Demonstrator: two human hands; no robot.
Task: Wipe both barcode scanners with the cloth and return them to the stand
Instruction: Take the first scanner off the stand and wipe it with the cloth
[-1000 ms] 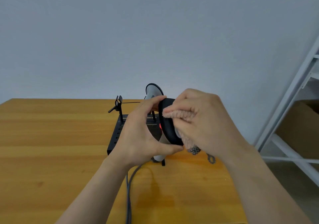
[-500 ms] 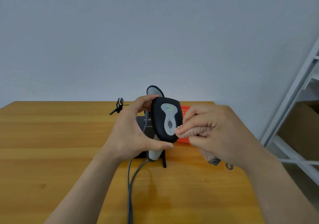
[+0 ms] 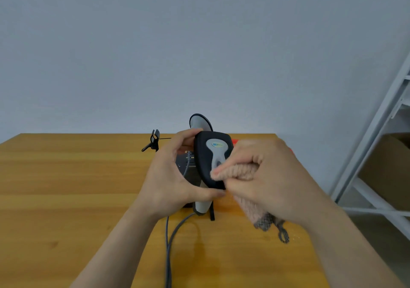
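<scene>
Scanner wiped above the worktop [image 3: 66, 187]

The left hand [image 3: 170, 176] gripped the black scanner [image 3: 205, 154]; the right hand [image 3: 270, 176] pinched the pink cloth [image 3: 239, 172] against its face.

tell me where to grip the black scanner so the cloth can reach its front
Grip the scanner by the top and bottom edges of its head, coming from the left, as the left hand does: fingers over the top, thumb under the lower edge. Its broad front faces the camera, so this likely leaves it free for the cloth in the right hand.
</scene>
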